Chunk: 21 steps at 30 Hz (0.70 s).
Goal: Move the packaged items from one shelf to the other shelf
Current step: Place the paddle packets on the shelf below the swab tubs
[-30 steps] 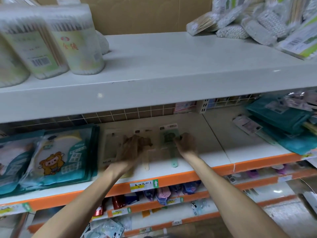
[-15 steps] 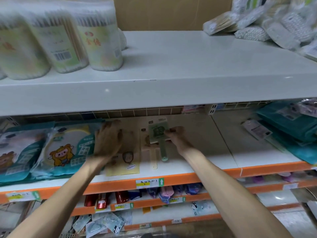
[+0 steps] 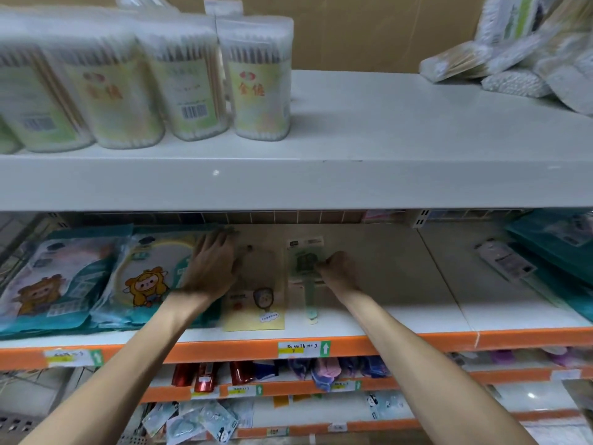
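Head view showed the right hand (image 3: 337, 268) pinching the green carded item (image 3: 305, 261) by its edge, probably to lift it off the middle shelf (image 3: 401, 284). The left hand (image 3: 211, 264), fingers straight, lay flat over the yellow carded item's (image 3: 256, 303) left edge, seemingly steadying it.

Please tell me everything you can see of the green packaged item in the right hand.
The green packaged item is a flat pack: a pale card with a dark logo on top, carrying a green paddle-shaped tool whose long pale handle points to the front edge of the white shelf. The right hand pinches its right edge with curled fingers. It is over this shelf, right of a yellow card pack; whether it lies flat or is lifted is unclear.
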Available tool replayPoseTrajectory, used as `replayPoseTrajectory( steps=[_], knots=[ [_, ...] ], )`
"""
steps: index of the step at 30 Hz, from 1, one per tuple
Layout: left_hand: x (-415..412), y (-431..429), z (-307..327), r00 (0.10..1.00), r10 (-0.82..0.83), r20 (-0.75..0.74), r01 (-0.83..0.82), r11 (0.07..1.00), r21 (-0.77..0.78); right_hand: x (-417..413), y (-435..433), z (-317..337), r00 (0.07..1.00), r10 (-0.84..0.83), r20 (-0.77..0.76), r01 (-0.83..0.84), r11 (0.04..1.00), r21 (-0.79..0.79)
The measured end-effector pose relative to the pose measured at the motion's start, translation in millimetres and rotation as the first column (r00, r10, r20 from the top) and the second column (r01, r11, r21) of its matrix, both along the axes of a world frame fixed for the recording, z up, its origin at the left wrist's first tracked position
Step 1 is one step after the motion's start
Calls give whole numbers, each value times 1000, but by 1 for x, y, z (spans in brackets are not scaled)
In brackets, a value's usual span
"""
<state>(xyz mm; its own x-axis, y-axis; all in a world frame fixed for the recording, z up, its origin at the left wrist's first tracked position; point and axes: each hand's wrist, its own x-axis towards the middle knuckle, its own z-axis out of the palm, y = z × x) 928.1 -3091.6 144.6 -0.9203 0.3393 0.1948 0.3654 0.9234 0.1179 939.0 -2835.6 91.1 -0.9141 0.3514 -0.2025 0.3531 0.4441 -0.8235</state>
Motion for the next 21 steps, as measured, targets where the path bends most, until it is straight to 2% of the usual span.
replayPoseTrajectory(
  steps=[2,4,7,10,12,14,16,19,21],
  knots=[
    [2,8,-8,998,-63,30,64,997,-32,1,-6,-2,999,-15,29,7,967,254],
    [6,15,-17,993,-106,61,107,994,-25,3,-11,-2,997,-33,70,2,918,396],
    [13,21,-27,984,-129,120,138,987,-77,9,-12,3,998,-22,51,-2,903,429],
    [17,22,-29,983,-117,140,139,977,-160,24,-9,8,995,4,-105,45,884,464],
    [23,25,-21,981,-125,151,151,973,-177,41,-2,19,982,99,-160,-1,853,523],
    [28,30,-11,981,-159,110,179,961,-209,55,4,36,951,263,-160,-102,759,643],
    [33,35,-1,980,-172,97,191,954,-232,70,12,60,916,400,-45,-241,635,734],
    [51,42,22,979,-181,93,199,950,-240,96,20,88,854,493,167,-413,447,793],
    [64,46,37,974,-212,76,224,950,-218,114,27,100,839,519,162,-399,385,832]
  ],
)
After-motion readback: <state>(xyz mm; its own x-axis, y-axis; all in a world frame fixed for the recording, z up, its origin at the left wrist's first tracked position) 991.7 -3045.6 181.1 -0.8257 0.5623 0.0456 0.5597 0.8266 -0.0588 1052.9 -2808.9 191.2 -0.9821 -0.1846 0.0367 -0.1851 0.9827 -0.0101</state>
